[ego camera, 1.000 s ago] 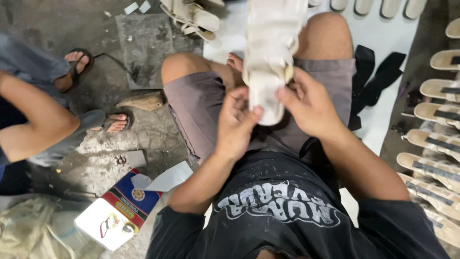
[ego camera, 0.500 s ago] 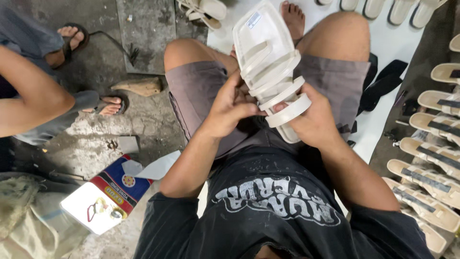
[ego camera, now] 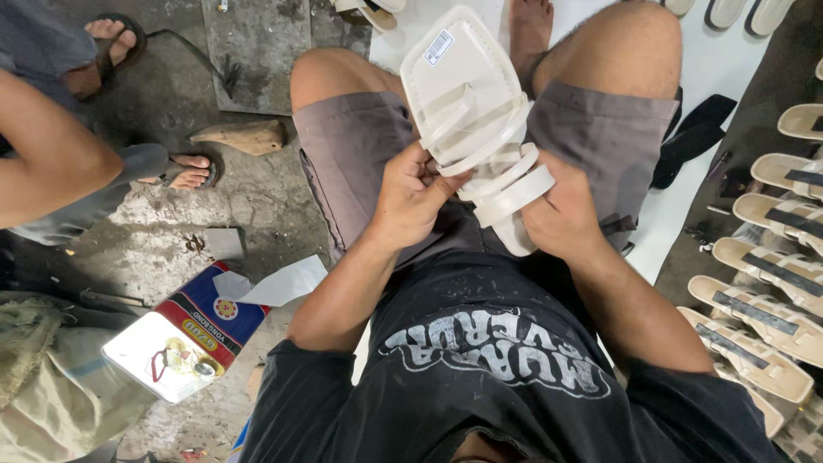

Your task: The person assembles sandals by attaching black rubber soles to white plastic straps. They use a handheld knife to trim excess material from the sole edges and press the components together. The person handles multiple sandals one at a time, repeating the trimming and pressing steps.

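Your grip is tight on both sides: your left hand (ego camera: 411, 199) is clenched around the near strap of the white sandal (ego camera: 476, 111), fingers curled over its edge, while your right hand (ego camera: 561, 214) cups the heel end from below and grasps it there. The sandal sits above your lap, between your knees, tilted so its toe points away from you and to the left (there's a small sticker near that far end). Its broad straps run across the middle, and the lowest strap lies just against your right thumb.

You're seated on the floor in grey shorts (ego camera: 360, 154) and a black shirt (ego camera: 480, 369). To your right, a row of unfinished sandal soles (ego camera: 771, 266) with dark straps lies side by side, well apart from your hands. To your left, an open tin box (ego camera: 184, 343) sits on the concrete with a scrap of white paper (ego camera: 279, 283) touching it. Further left, another person's arm (ego camera: 51, 167) and sandalled foot (ego camera: 189, 171) come into view, and a wooden shoe last (ego camera: 240, 135) rests on the floor beyond.
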